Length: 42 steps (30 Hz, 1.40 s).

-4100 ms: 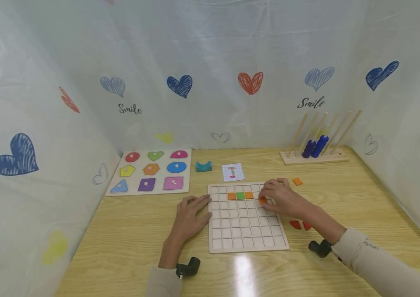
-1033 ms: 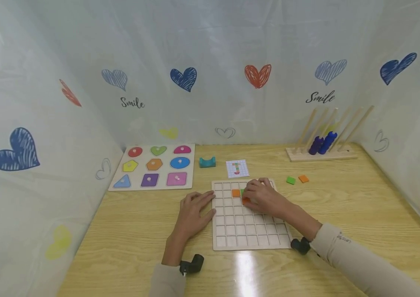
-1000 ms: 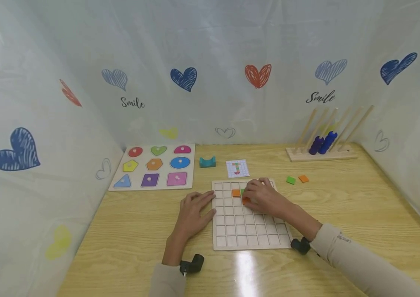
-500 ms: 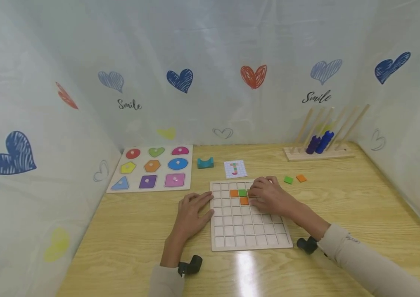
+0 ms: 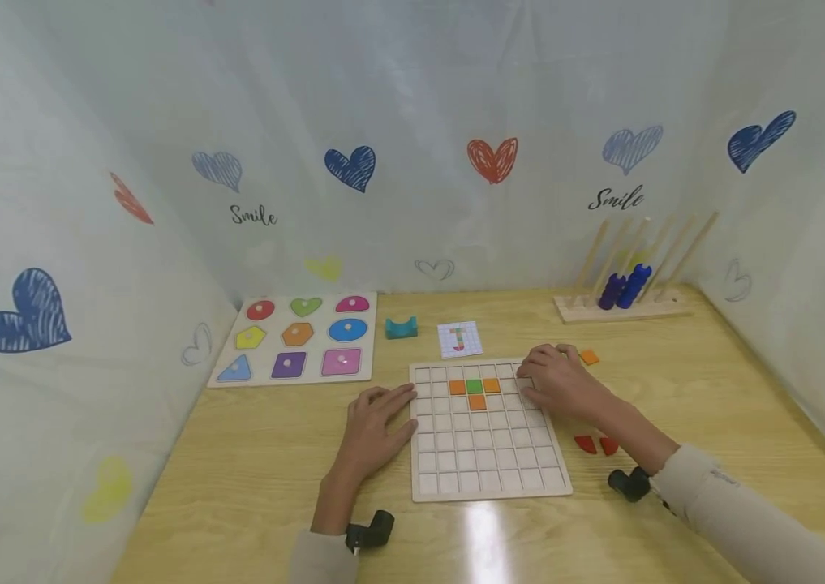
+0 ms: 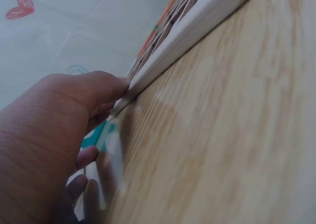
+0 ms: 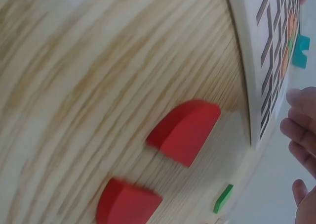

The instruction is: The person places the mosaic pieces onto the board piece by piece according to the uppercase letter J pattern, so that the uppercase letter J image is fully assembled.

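A white gridded board (image 5: pixel 487 462) lies flat on the table. Near its top, an orange tile, a green tile (image 5: pixel 474 387) and another orange tile (image 5: pixel 491 386) form a row, with one more orange tile (image 5: pixel 478 402) directly below the green. My left hand (image 5: pixel 374 426) touches the board's left edge with fingertips and thumb. Above the board's upper right side, my right hand (image 5: pixel 565 381) holds nothing, its fingers loosely bent. A loose green tile (image 7: pixel 223 199) shows in the right wrist view; in the head view my right hand hides it.
Right of the board lie two red quarter-circle pieces (image 5: pixel 585 444) and a loose orange tile (image 5: pixel 590 357). Behind it are a pattern card (image 5: pixel 459 339) and a teal block (image 5: pixel 401 328). A shape puzzle (image 5: pixel 315 368) stands back left, a peg rack (image 5: pixel 624 308) back right.
My right hand has let go of the orange tile, now set below the green one, and has moved right to the board's edge. My left hand stays at the left edge.
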Each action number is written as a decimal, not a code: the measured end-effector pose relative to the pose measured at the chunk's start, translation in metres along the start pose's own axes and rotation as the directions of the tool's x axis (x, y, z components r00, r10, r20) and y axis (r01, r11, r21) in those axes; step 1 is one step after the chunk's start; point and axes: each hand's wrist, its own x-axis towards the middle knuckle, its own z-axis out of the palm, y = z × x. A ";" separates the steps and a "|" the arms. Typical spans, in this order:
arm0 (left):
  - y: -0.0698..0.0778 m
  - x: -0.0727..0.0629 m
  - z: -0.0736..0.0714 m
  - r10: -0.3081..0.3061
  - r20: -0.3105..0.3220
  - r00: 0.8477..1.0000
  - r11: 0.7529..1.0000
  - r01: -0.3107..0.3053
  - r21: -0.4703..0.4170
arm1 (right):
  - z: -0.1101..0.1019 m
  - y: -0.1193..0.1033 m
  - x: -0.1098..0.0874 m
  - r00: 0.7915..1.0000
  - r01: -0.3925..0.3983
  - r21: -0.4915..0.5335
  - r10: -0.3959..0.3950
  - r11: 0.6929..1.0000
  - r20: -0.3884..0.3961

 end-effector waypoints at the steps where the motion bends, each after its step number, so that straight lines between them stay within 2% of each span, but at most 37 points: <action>1: 0.000 0.000 0.001 0.002 0.003 1.000 1.000 -0.002 -0.002 | 0.000 0.002 -0.002 1.000 -0.012 -0.006 0.012 1.000 0.007; 11: 0.000 -0.001 0.003 -0.008 0.000 1.000 1.000 0.008 0.002 | -0.006 0.024 -0.012 0.997 -0.019 -0.017 0.018 1.000 -0.073; 16: 0.000 -0.002 0.003 -0.007 0.003 1.000 1.000 0.007 -0.015 | -0.010 0.029 -0.014 0.996 -0.026 -0.004 0.026 1.000 -0.087; 22: -0.001 -0.004 0.003 -0.007 -0.003 1.000 1.000 0.007 -0.006 | -0.011 0.034 -0.015 0.997 -0.046 0.014 0.047 0.999 -0.064; 29: -0.001 -0.001 0.003 -0.004 -0.004 1.000 1.000 0.004 -0.003 | -0.010 0.044 -0.014 0.994 -0.078 -0.012 0.077 0.997 -0.076; 38: 0.000 -0.002 0.003 -0.016 0.002 1.000 1.000 0.016 -0.007 | -0.009 0.055 -0.016 0.986 -0.166 -0.054 0.167 0.985 0.015; 42: 0.001 -0.001 0.003 -0.016 0.001 1.000 1.000 0.016 -0.008 | -0.009 0.059 -0.018 0.984 -0.178 -0.051 0.180 0.983 0.019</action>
